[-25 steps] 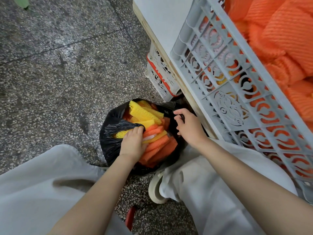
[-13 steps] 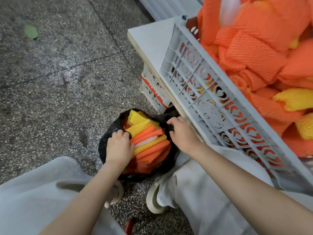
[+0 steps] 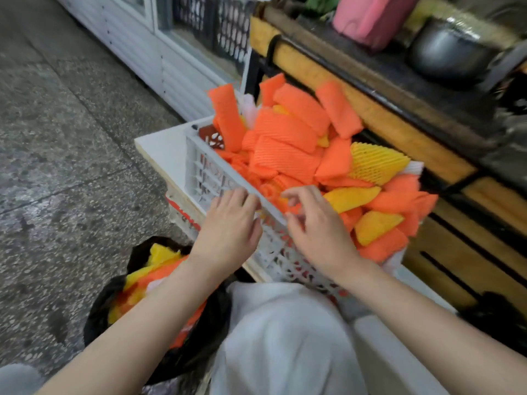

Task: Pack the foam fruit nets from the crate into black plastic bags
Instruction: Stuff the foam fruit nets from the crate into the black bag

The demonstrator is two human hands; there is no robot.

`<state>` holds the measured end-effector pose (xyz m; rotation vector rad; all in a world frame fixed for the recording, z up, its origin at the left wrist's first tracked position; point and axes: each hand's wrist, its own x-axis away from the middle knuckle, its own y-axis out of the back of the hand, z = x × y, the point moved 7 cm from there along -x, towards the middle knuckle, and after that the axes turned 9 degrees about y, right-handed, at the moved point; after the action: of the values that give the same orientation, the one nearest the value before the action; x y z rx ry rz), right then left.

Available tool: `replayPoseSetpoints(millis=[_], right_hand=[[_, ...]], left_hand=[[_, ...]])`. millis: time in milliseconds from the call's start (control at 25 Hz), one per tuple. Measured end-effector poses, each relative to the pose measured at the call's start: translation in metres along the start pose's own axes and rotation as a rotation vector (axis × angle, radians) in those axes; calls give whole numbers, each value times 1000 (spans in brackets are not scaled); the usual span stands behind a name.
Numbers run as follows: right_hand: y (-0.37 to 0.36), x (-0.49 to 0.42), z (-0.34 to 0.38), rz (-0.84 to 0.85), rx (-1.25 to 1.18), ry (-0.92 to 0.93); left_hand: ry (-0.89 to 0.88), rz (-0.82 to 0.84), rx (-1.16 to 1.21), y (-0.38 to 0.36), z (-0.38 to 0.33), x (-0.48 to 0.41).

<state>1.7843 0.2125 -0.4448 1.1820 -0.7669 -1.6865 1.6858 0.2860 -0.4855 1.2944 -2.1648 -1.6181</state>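
A speckled stone floor [image 3: 71, 166] is seen on the left, and a low white counter [image 3: 162, 149] is set on it. A pale latticed plastic crate [image 3: 199, 172] is carried by the counter. The crate is heaped well above its rim with orange and yellow foam fruit nets [image 3: 285, 158]. Behind it, a metal pot [image 3: 447, 52] is seen on a worn wooden stand [image 3: 356, 89].

Both hands are raised to the near rim of the crate. The left hand [image 3: 228, 226] is held just outside the rim with its grip loosely parted, and nothing is held in it. Whether the rim is touched cannot be told through the blur. The right hand [image 3: 319, 232] is reached over the rim above the nets. Its grip is apart, the fingers spread and lightly bent, and no net is taken yet.

The black plastic bag [image 3: 102, 309] is stood on the floor below the left forearm. It is already stuffed with yellow and orange nets up to its mouth.

Two risks are judged likely. A net pulled from the near edge of such a loose heap may drag its neighbours over the rim and onto the floor. The bag looks close to full and its soft mouth is not held wide, so springy foam pressed in one-handed may be pushed back out, or the bag may be tipped.
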Motion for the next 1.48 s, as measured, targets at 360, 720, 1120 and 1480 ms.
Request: replayPoseSetpoints(millis=[360, 720, 1120, 1480], right_hand=[[101, -10, -169, 14, 338, -301], [106, -25, -205, 118, 489, -296], [114, 10, -128, -203, 45, -317], [91, 36, -94, -103, -80, -142]], left_hand=[[-46, 185, -36, -61, -104, -109], [122, 146, 206, -96, -120, -160], [718, 101, 1099, -65, -91, -92], [634, 304, 1255, -60, -100, -65]])
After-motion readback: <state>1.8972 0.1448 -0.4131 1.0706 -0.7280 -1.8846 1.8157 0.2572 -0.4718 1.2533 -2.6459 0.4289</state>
